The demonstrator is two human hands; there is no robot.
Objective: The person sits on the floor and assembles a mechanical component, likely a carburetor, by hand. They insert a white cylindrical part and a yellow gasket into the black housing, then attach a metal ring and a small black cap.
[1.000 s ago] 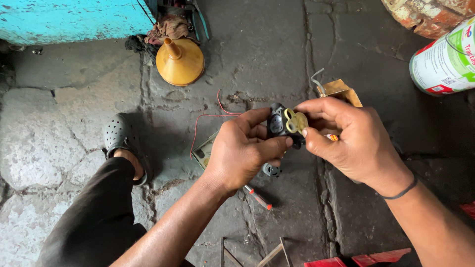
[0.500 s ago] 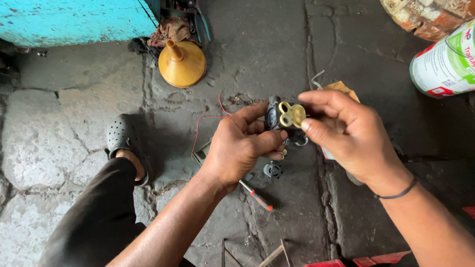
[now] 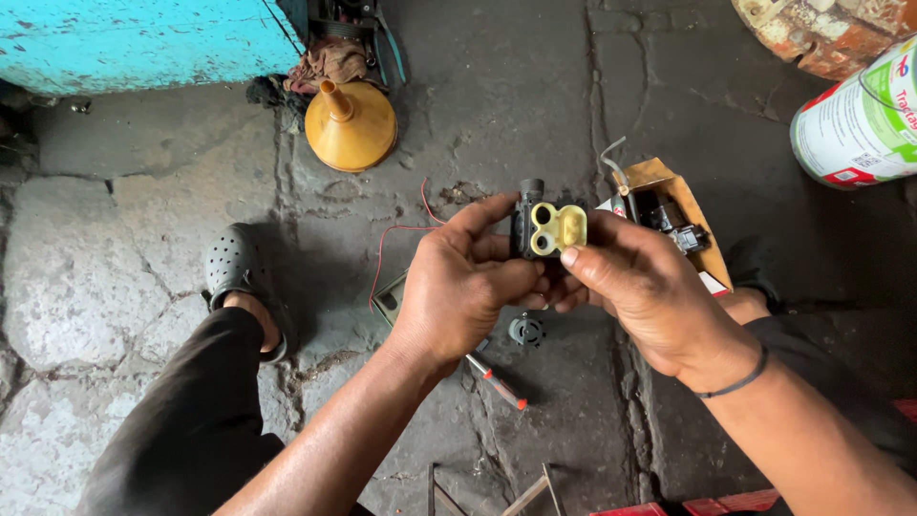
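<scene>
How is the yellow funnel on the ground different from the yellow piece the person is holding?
The funnel is a round cone with its spout pointing up; the yellow piece is flat with round holes. The funnel is deep orange-yellow, the piece pale yellow. The funnel sits alone on the stone floor; the piece is fixed to a black part gripped by the left hand and right hand. Both look like plastic.

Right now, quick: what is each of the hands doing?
Left hand: closed around the small black part, gripping its side.
Right hand: fingers pinching the pale yellow piece on the front of that part.
</scene>
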